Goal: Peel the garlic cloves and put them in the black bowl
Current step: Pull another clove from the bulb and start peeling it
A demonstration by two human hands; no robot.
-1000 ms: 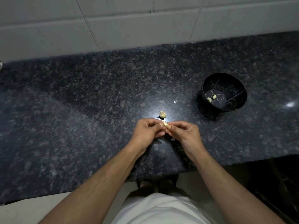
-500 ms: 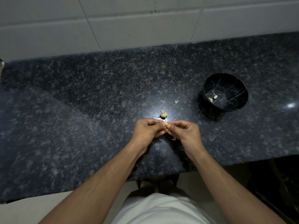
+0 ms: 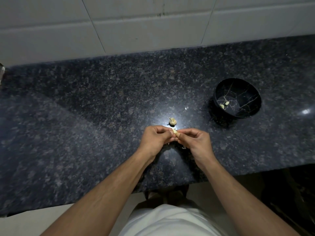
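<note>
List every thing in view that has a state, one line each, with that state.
black bowl: upright on the counter, holds two peeled cloves.
peeled cloves: lying in the bowl, side by side.
garlic clove: pinched between both hands, peeling unfinished.
garlic bulb remnant: lying on the counter, untouched.
left hand: pinches the clove.
right hand: pinches the clove.

We see open dark countertop point(image 3: 85, 116) left of our hands; the garlic bulb point(image 3: 172, 121) sits just beyond them, the black bowl point(image 3: 237, 97) farther right.
</note>
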